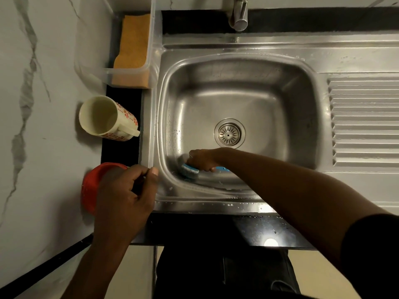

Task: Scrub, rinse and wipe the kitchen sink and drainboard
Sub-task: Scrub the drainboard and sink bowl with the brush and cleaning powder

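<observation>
**At the sink's [237, 67] near-left corner: brush [190, 169] on steel**

Down in the basin the right hand [201, 159] curls its fingers round the blue-and-white brush. The brush head is blurred and the handle mostly hidden. The left hand [125, 190] rests at the rim, fingers curled; whether they pinch anything cannot be told. It covers part of a red cup [91, 182]. The frame cuts off the faucet [238, 17] and drainboard [364, 121].

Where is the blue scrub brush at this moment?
In the head view, the blue scrub brush is inside the sink basin, at its near-left corner, held by the right hand, nearer than the drain.
</observation>
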Motion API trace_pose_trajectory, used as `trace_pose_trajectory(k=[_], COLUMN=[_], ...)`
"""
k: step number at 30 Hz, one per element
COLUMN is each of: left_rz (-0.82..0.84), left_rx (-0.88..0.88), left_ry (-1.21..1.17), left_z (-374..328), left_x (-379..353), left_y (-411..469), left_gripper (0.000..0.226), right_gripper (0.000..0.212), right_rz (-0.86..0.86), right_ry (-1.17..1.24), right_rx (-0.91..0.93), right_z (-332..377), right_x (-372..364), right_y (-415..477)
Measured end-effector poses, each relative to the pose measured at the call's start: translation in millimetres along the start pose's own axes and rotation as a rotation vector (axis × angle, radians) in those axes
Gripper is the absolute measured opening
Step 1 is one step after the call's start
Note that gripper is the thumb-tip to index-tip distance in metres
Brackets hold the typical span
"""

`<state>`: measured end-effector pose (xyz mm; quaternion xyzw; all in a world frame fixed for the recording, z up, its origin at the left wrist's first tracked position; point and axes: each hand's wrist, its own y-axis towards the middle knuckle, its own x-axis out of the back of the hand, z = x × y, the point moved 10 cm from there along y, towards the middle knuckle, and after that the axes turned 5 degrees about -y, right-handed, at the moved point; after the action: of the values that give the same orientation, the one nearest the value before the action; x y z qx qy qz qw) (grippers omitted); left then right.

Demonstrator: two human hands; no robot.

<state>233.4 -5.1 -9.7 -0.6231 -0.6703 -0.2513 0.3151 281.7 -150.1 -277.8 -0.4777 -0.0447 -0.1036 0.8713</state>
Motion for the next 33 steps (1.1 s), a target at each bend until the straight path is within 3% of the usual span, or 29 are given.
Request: trace_pose_trajectory(k=[4,9,14,16,19,25,27,30,33], left_rz=[-0.022,-0.021,0.006,0.015,0.026,0.035,0.027,0.024,0.036], left_rx=[-0.027,-0.049,-0.023,-0.009,-0.006,-0.016,-0.012,-0.014,-0.017], left_ry=[0.01,-0.005,-0.042,-0.064,-0.089,-0.069,-0.084,-0.101,-0.112], left_z=[-9,-11,-3,-3,-3,-1,-4,-8,-10], left_x=[5,5,-4,-6,-7,-11,-10,-12,-16], left_y=[4,6,3,2,1,3,4,5,4], left_gripper=[0.022,0.024,0.031,0.031,0.026,0.027,0.028,0.027,0.028], right_gripper=[0.02,0.018,0.017,0.023,0.024,0.027,0.033,0.013,0.014], right_rz=[0.12,0.167,0.022,0.037,0.099,0.19,0.167,0.106,0.078], right_ry=[-0.073,-0.148,-0.154,-0.139,0.028,-0.14,-0.206,-0.292,-0.109], right_rx=[0.025,-0.142,0.1,0.099,0.017,-0.222,-0.174,0.06,0.045], right_z=[-15,-71,18,26,-8,-122,-101,-16,7], right_x=[2,0,6,9,7,4,3,0,8], right_y=[-38,-63,-32,-30,-59,-89,-70,-42,-33])
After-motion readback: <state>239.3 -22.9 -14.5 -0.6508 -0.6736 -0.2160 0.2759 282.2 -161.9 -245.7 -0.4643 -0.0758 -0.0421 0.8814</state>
